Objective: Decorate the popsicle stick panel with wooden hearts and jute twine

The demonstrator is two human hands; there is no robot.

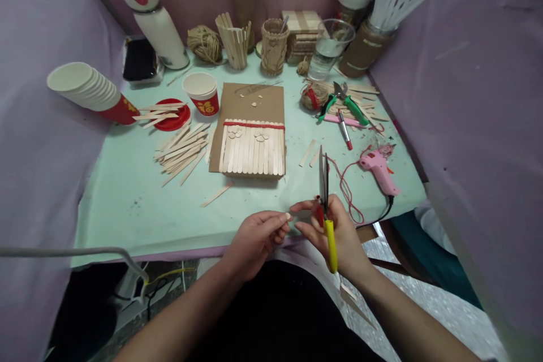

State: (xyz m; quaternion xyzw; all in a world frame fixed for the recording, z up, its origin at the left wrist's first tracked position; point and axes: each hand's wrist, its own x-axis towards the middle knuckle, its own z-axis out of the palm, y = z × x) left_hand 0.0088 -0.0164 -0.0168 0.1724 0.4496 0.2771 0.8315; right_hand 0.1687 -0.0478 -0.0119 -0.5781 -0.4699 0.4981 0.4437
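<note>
My left hand [259, 237] is closed in a pinch near the table's front edge, with a tiny pale piece [288, 216] at its fingertips, too small to name surely. Hooked in my right hand [339, 232] is a pair of scissors [324, 186] with yellow and red handles, blades pointing away from me and nearly together. The thumb and forefinger of that hand reach toward the pale piece, slightly apart from it. Beyond my hands lies a popsicle-stick panel [253, 153] with a red cord and small petal-shaped wooden flowers, on brown cardboard [274, 103] bearing loose small chips.
Wooden sticks [182, 150] are heaped at left beside a red lid [172, 124] and paper cups [201, 93]. At right lie a pink glue gun [379, 169], red cord [345, 189], green-handled pruners [341, 103] and a marker [344, 130]. A water cup [326, 51] stands behind.
</note>
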